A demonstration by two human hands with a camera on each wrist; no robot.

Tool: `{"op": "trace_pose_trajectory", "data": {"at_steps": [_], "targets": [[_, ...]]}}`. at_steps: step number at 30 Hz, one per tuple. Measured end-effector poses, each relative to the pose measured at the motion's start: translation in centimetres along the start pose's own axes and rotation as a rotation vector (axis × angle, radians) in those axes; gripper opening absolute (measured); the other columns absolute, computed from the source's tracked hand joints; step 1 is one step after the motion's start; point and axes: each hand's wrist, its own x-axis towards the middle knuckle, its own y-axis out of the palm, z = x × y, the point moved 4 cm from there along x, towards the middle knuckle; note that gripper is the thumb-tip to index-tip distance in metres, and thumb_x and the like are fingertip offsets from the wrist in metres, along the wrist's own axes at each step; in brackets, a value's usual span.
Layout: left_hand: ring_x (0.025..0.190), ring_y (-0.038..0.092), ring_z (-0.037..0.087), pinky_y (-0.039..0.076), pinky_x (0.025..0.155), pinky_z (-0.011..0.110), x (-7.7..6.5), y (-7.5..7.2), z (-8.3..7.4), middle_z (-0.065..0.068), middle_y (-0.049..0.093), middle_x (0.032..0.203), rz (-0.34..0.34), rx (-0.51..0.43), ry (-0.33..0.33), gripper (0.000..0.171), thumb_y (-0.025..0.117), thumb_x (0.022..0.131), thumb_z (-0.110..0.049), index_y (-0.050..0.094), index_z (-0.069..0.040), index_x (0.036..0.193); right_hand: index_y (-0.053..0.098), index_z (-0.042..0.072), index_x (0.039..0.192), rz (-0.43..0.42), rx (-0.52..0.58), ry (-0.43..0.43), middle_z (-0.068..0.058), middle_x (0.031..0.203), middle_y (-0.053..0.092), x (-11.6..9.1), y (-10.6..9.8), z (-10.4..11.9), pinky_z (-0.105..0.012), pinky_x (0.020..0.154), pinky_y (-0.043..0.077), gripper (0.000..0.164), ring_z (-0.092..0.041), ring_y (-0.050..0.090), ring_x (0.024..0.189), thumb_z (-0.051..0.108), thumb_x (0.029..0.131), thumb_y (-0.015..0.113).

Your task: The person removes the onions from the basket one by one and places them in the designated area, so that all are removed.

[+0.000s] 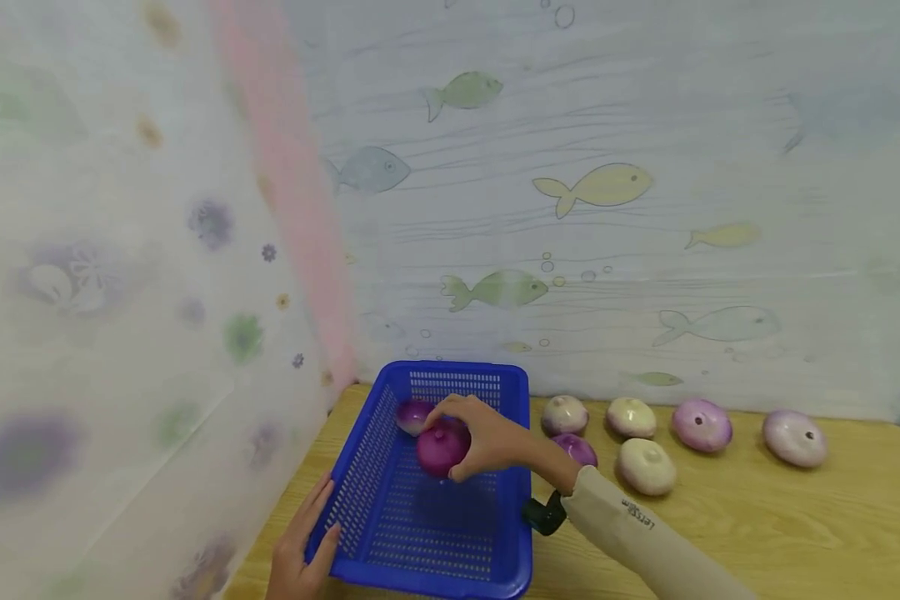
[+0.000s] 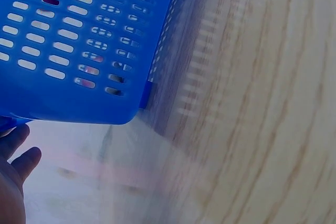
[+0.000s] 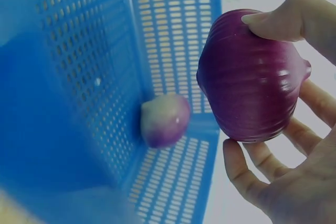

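My right hand [image 1: 487, 433] holds a glossy dark-purple onion [image 3: 252, 74] between thumb and fingers, above the floor of a blue perforated plastic basket [image 1: 528, 392]. Inside the basket, at its far left corner, lies a white-and-purple onion [image 3: 166, 120]. My left hand [image 1: 303, 542] is at the basket's left side, its fingers fairly straight against the rim and the thumb apart from them. Only part of that hand shows in the left wrist view, at the lower left edge.
Right of the basket, several onions stand on the wooden table [image 1: 757, 525]: pale ones [image 1: 647, 467], light purple ones [image 1: 702, 425] and a darker purple one [image 1: 576, 448] partly behind the right forearm. A patterned wall covering [image 1: 607, 250] rises behind the table and along the left.
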Motion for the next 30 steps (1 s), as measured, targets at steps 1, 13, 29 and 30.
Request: {"op": "trace_pose_trajectory", "data": {"at_steps": [1, 13, 29, 30], "targets": [[0.125, 0.034, -0.012, 0.024, 0.097, 0.002, 0.0, 0.0, 0.0, 0.012, 0.050, 0.138, -0.002, 0.000, 0.006, 0.051, 0.063, 0.083, 0.004, 0.054, -0.003, 0.133, 0.060, 0.023, 0.116, -0.006, 0.001, 0.004, 0.005, 0.116, 0.052, -0.3, -0.3, 0.1, -0.028, 0.078, 0.049, 0.059, -0.020, 0.043, 0.107, 0.016, 0.061, 0.080], [0.126, 0.038, -0.007, 0.027, 0.098, 0.004, 0.1, -0.1, 0.2, 0.014, 0.052, 0.135, -0.039, -0.024, 0.079, 0.055, 0.065, 0.080, 0.007, 0.055, -0.005, 0.132, 0.063, 0.021, 0.114, -0.060, 0.088, 0.000, 0.005, 0.122, 0.048, -4.4, -2.9, -0.5, -0.032, 0.082, 0.049, 0.056, -0.021, 0.039, 0.114, 0.012, 0.061, 0.077], [0.124, 0.039, -0.008, 0.028, 0.097, 0.004, 0.1, 0.0, 0.3, 0.019, 0.053, 0.133, -0.043, -0.045, 0.061, 0.054, 0.065, 0.079, 0.008, 0.055, -0.002, 0.131, 0.062, 0.025, 0.113, -0.188, 0.024, 0.056, 0.002, 0.126, 0.050, -10.3, -6.6, -2.1, -0.037, 0.083, 0.049, 0.056, -0.025, 0.043, 0.115, 0.011, 0.063, 0.082], [0.125, 0.039, -0.007, 0.028, 0.098, 0.004, 0.1, 0.0, 0.3, 0.020, 0.053, 0.133, -0.041, -0.045, 0.066, 0.053, 0.065, 0.079, 0.008, 0.055, -0.001, 0.131, 0.062, 0.026, 0.113, -0.195, 0.031, 0.070, 0.002, 0.127, 0.049, -10.7, -6.8, -2.3, -0.038, 0.083, 0.049, 0.056, -0.025, 0.042, 0.116, 0.011, 0.063, 0.082]]}}
